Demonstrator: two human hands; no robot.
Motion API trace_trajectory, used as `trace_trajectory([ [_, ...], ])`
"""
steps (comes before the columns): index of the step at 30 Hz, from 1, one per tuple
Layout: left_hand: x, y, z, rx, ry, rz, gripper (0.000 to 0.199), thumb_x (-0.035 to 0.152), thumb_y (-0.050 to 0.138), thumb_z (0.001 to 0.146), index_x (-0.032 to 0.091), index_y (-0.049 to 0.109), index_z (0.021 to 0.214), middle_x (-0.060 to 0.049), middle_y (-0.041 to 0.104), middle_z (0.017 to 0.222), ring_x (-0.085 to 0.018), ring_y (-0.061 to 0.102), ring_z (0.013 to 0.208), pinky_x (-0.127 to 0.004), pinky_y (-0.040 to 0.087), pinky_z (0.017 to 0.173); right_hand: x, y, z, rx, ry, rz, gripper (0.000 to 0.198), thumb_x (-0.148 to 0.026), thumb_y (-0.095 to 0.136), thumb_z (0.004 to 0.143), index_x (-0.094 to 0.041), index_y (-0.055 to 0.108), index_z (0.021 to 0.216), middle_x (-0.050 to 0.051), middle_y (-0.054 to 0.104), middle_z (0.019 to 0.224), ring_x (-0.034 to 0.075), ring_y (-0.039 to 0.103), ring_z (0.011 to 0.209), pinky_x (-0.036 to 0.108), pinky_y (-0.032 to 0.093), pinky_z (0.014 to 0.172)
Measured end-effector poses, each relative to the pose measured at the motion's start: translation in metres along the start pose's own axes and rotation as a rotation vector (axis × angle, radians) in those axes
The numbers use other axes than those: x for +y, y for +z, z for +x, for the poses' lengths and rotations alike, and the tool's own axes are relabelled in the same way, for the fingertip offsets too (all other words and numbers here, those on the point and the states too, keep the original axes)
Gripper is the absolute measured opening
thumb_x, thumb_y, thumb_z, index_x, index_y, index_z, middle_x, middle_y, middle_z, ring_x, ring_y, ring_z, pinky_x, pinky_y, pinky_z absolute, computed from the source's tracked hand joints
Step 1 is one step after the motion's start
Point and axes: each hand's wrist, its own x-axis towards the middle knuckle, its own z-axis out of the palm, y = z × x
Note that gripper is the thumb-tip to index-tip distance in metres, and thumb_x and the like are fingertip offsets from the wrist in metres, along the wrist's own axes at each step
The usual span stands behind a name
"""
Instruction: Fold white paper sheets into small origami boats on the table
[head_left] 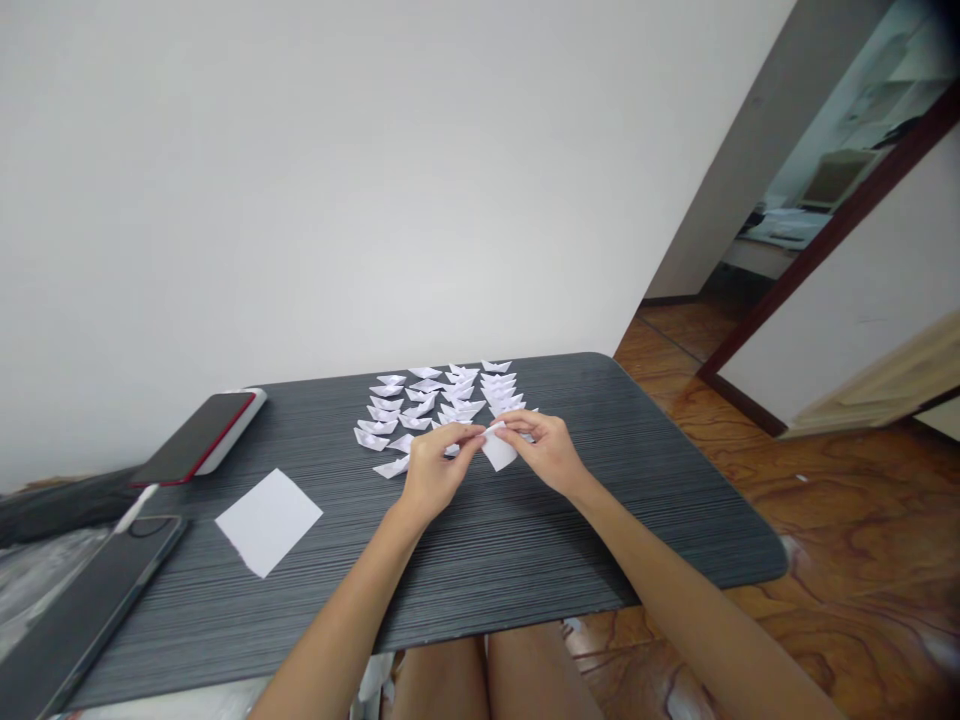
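Between my two hands is a small folded piece of white paper point(499, 452), pinched at its upper edge over the table. My left hand point(441, 462) grips its left corner with thumb and forefinger. On the other side my right hand point(546, 452) holds the right corner the same way. Just beyond the hands, several folded white paper boats point(459, 408) stand in rough columns; my hands hide some of the nearest ones. A flat white paper square point(270, 522) lies on the table to the left.
The dark wood-grain table point(585, 580) has a rounded right end and backs onto a white wall point(375, 180). At left are a red-edged phone point(196, 438) on a white object, a white cable point(138, 508) and another dark device point(97, 610). A doorway opens at right.
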Motion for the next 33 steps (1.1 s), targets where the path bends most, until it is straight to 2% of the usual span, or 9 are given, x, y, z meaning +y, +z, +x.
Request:
trace_trajectory([
  [11,-0.0043,0.0028,-0.0024,0.009,0.014,0.003,0.013,0.022,0.055,0.073,0.016,0.065,0.081,-0.005,0.067,0.076,-0.013,0.061,0.068,-0.024,0.048,0.065,0.0002,-0.0023,0.0006,0.003,-0.023,-0.028,0.014,-0.028,0.059,0.069,-0.017,0.063,0.077,0.003,0.066,0.074,0.017,0.063,0.07,0.026,0.048,0.066],
  [19,-0.0034,0.002,-0.0018,0.005,-0.052,-0.024,0.014,0.024,0.056,0.073,0.016,0.065,0.081,-0.005,0.067,0.075,-0.014,0.062,0.067,-0.025,0.05,0.065,0.0038,-0.006,0.0036,-0.008,0.002,0.011,0.017,-0.03,0.058,0.069,-0.016,0.066,0.072,0.004,0.067,0.072,0.017,0.061,0.068,0.028,0.047,0.064],
  [26,-0.0062,0.0068,-0.0038,-0.048,-0.192,-0.225,0.02,0.026,0.057,0.071,0.013,0.063,0.085,-0.007,0.067,0.078,-0.016,0.064,0.067,-0.027,0.052,0.065,0.0088,-0.0081,0.0064,-0.003,0.018,0.052,0.017,-0.03,0.06,0.067,-0.015,0.066,0.07,0.004,0.065,0.068,0.015,0.058,0.063,0.027,0.045,0.061],
  [33,-0.0069,0.0089,-0.0022,-0.09,-0.327,-0.361,0.022,0.025,0.059,0.068,0.01,0.062,0.084,-0.008,0.067,0.072,-0.016,0.063,0.065,-0.027,0.052,0.063,0.0071,-0.0092,0.0046,-0.01,-0.028,-0.06,0.017,-0.029,0.057,0.07,-0.015,0.066,0.069,0.004,0.065,0.066,0.016,0.057,0.063,0.028,0.045,0.061],
])
